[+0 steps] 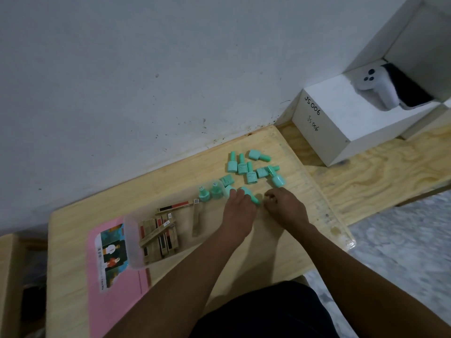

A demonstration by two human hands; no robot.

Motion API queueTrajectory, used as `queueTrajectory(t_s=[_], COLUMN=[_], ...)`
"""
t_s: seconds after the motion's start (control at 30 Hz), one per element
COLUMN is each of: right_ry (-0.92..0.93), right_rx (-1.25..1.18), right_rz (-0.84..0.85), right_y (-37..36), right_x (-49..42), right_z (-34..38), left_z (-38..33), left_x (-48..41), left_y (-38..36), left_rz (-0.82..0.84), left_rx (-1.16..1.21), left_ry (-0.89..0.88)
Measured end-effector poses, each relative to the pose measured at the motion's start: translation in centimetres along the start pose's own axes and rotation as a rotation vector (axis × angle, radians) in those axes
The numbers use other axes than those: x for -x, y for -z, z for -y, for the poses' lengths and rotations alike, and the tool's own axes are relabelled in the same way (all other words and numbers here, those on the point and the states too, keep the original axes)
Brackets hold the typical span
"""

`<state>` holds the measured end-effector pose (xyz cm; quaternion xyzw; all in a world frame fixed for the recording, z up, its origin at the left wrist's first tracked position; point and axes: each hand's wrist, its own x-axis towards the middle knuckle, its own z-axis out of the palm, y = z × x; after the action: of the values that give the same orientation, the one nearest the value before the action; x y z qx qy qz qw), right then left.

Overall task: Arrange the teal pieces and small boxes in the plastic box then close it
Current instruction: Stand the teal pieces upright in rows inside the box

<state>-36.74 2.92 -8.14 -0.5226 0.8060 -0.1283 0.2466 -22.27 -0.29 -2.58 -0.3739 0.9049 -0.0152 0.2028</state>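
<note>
Fingers [233, 193] of the left grip [238, 207] curl round one teal piece [251, 198], which pokes out toward the right grip [285, 204] just beside it. The right grip's fingers are curled as well, though blur hides whether they pinch anything. Beyond both grips, loose teal pieces [251, 173] lie clustered on the tabletop [170, 174]. Left of the grips, the plastic box [130, 242] sits partly on a pink sheet [117, 303], with small boxes [158, 236] lying inside and two upright teal pieces [203, 195] at its far end, near the left grip.
</note>
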Motion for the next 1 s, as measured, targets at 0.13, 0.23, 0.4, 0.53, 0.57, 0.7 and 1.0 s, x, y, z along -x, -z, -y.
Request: queueTrajectory(t_s=[0.13, 0.23, 0.4, 0.53, 0.57, 0.7, 1.0], right_ry=[0.098, 0.156, 0.158, 0.093, 0.062, -0.048, -0.11], right_rx=[0.044, 0.079, 0.079, -0.164, -0.23, -0.408, -0.801], right_rz=[0.079, 0.097, 0.099, 0.077, 0.042, -0.023, 0.062], right_y=[-0.4, -0.6, -0.9, -0.2, 0.1, 1.8, 4.9], right_x=[-0.6, -1.1, -1.7, -1.5, -1.4, -0.2, 2.6], right_z=[0.3, 0.9, 0.8, 0.3, 0.2, 0.5, 5.2], left_z=[-0.5, -0.7, -0.4, 0.0, 0.2, 1.5, 6.3], left_x=[-1.1, -1.4, -1.4, -1.2, -1.0, 0.3, 4.2], left_y=[-0.3, -0.6, -0.9, -1.0, -0.9, 0.9, 1.4], left_rz=[0.035, 0.042, 0.0, -0.111, -0.143, -0.271, -0.294], left_rx=[0.002, 0.003, 0.051, 0.253, 0.359, 1.087, 2.297], left_ry=[0.033, 0.023, -0.014, -0.008, 0.025, 0.251, 0.694])
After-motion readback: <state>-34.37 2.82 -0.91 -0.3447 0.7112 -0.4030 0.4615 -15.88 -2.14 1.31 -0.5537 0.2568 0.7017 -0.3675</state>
